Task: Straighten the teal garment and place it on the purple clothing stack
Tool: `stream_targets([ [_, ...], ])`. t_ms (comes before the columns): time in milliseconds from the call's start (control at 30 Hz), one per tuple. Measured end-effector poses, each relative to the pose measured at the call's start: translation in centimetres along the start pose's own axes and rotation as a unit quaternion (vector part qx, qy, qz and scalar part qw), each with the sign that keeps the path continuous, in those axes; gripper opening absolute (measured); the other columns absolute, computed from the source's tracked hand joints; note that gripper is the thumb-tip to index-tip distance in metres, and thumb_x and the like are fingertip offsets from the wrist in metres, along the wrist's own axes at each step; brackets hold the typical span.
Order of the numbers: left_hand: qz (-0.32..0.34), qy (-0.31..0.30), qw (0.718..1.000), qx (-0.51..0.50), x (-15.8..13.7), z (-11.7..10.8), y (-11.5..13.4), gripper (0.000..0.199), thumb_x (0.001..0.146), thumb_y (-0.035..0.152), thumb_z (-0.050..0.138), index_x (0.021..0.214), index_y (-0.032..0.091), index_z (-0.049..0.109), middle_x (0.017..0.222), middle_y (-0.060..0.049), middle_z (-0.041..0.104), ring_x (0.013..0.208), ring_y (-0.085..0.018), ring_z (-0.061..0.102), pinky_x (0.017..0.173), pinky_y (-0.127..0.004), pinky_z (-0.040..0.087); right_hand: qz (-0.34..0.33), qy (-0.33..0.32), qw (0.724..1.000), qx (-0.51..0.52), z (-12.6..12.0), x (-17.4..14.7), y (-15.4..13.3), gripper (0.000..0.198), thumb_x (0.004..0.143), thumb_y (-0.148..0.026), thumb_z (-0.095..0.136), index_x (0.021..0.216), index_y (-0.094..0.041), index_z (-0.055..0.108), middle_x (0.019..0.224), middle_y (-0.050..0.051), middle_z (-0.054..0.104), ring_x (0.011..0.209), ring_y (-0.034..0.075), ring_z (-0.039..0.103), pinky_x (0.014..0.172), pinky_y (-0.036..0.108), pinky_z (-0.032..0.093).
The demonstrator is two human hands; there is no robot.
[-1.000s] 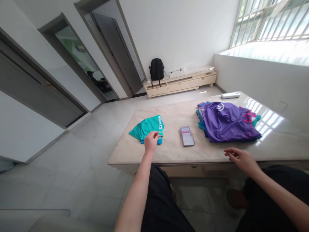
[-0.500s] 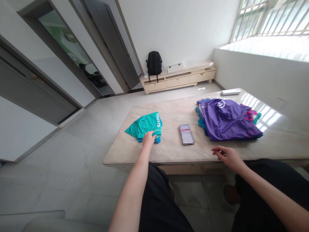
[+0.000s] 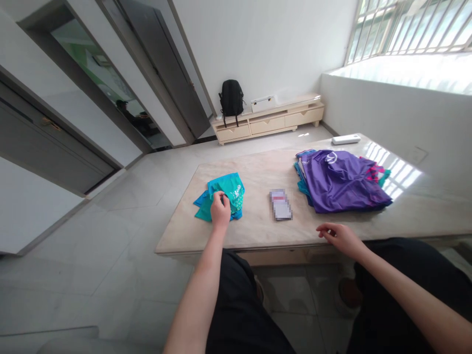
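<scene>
My left hand point(image 3: 220, 210) is over the small pile on the left of the table, fingers pinched on a teal garment point(image 3: 234, 186) with white lettering. The cloth is partly lifted and folded over, and blue fabric point(image 3: 201, 197) shows beneath it. My right hand point(image 3: 341, 238) hovers at the table's front edge, its fingers loosely bent and holding nothing. Just beyond it lies a stack of garments, topped by a purple shirt point(image 3: 341, 179) with a white emblem. Between the two piles lies a phone-shaped object point(image 3: 280, 205), its face pixelated.
The marble-look table point(image 3: 258, 231) stands before my knees. A white oblong device point(image 3: 345, 139) lies at its far right. Beyond are a low cabinet point(image 3: 267, 126), a black backpack point(image 3: 232, 98) and a white box point(image 3: 263, 103). A person point(image 3: 127, 113) sits past a doorway at left.
My left hand has drawn up and closed on the teal garment, folding part of it over so more blue cloth shows. My right hand keeps nearly the same pose. The view has shifted slightly.
</scene>
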State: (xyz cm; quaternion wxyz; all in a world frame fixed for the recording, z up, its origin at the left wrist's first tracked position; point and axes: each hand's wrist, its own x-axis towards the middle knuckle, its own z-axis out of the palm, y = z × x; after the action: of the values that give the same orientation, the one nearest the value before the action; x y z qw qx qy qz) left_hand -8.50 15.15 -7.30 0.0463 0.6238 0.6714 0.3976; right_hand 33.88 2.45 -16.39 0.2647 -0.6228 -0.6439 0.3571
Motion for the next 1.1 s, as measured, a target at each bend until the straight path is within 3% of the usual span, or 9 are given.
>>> stream_targets([
  [200,0.128,-0.062,0.983,-0.114,-7.3,-4.0,6.6,0.019,0.103,0.033,0.051,0.113,0.02,0.061,0.097,-0.005,0.075,0.089,-0.018,0.074,0.083,-0.026,0.057,-0.014,-0.062,0.997,0.046,0.6,-2.1,-2.1,0.044,0.089,-0.053,0.061,0.111,-0.018,0.077,0.091,0.007,0.078,0.064,0.018,0.065,0.066,0.032,0.052],
  [367,0.184,-0.276,0.924,-0.191,-18.2,-6.7,12.6,0.013,0.101,0.025,0.056,0.11,0.024,0.065,0.09,0.0,0.077,0.074,-0.013,0.073,0.071,-0.019,0.053,-0.1,-0.094,0.965,0.224,4.7,-9.4,-8.5,0.074,0.095,-0.05,0.064,0.162,-0.029,0.04,0.153,0.011,0.055,0.116,0.024,0.067,0.09,0.035,0.059],
  [433,0.179,-0.317,0.905,-0.221,-21.5,-7.7,14.1,0.013,0.1,0.022,0.057,0.109,0.024,0.066,0.093,-0.001,0.078,0.076,-0.014,0.074,0.073,-0.019,0.053,-0.154,-0.066,0.953,0.253,6.1,-12.3,-11.1,0.066,0.095,-0.045,0.066,0.157,-0.031,0.048,0.154,0.011,0.054,0.131,0.028,0.06,0.101,0.038,0.056],
  [500,0.137,-0.309,0.906,-0.254,-23.4,-8.5,14.9,0.013,0.1,0.022,0.057,0.108,0.024,0.066,0.092,-0.001,0.078,0.077,-0.014,0.073,0.074,-0.019,0.053,-0.186,-0.044,0.951,0.245,6.5,-14.1,-13.1,0.043,0.097,-0.043,0.063,0.138,-0.028,0.068,0.136,0.011,0.067,0.123,0.028,0.065,0.1,0.036,0.056],
  [600,0.047,-0.281,0.916,-0.282,-24.4,-9.7,15.3,0.013,0.1,0.025,0.056,0.107,0.023,0.068,0.085,-0.001,0.075,0.074,-0.013,0.069,0.07,-0.019,0.051,-0.178,-0.03,0.959,0.22,5.2,-15.2,-14.3,0.028,0.1,-0.042,0.06,0.11,-0.024,0.078,0.105,0.008,0.076,0.097,0.023,0.072,0.089,0.029,0.058],
  [733,-0.018,-0.312,0.908,-0.278,-24.7,-10.5,15.4,0.018,0.098,0.036,0.063,0.102,0.022,0.073,0.078,-0.001,0.066,0.073,-0.015,0.061,0.071,-0.022,0.049,-0.146,0.001,0.975,0.169,2.1,-15.6,-13.6,0.031,0.098,-0.047,0.06,0.098,-0.022,0.08,0.096,0.006,0.077,0.091,0.022,0.073,0.089,0.028,0.058],
  [900,-0.103,-0.401,0.837,-0.359,-24.8,-10.2,15.8,0.047,0.078,0.051,0.087,0.112,0.02,0.077,0.082,0.0,0.059,0.076,-0.015,0.054,0.07,-0.023,0.043,-0.1,0.062,0.979,0.166,-0.5,-16.5,-12.5,0.036,0.096,-0.052,0.063,0.108,-0.024,0.081,0.106,0.007,0.08,0.101,0.024,0.075,0.093,0.026,0.058],
  [1000,-0.101,-0.428,0.813,-0.38,-24.2,-10.0,16.3,0.043,0.076,0.05,0.09,0.102,0.018,0.079,0.079,0.001,0.058,0.075,-0.014,0.051,0.068,-0.023,0.039,-0.074,0.063,0.976,0.194,-1.0,-16.6,-12.4,0.039,0.096,-0.054,0.061,0.109,-0.023,0.081,0.11,0.008,0.079,0.102,0.024,0.076,0.09,0.026,0.06],
  [1100,-0.057,-0.422,0.832,-0.356,-23.8,-10.5,17.0,0.035,0.087,0.048,0.081,0.081,0.015,0.072,0.077,0.001,0.057,0.076,-0.013,0.05,0.07,-0.023,0.036,-0.056,0.053,0.973,0.219,-1.2,-16.2,-12.6,0.039,0.098,-0.054,0.058,0.11,-0.024,0.079,0.112,0.007,0.078,0.104,0.024,0.074,0.088,0.026,0.06],
])
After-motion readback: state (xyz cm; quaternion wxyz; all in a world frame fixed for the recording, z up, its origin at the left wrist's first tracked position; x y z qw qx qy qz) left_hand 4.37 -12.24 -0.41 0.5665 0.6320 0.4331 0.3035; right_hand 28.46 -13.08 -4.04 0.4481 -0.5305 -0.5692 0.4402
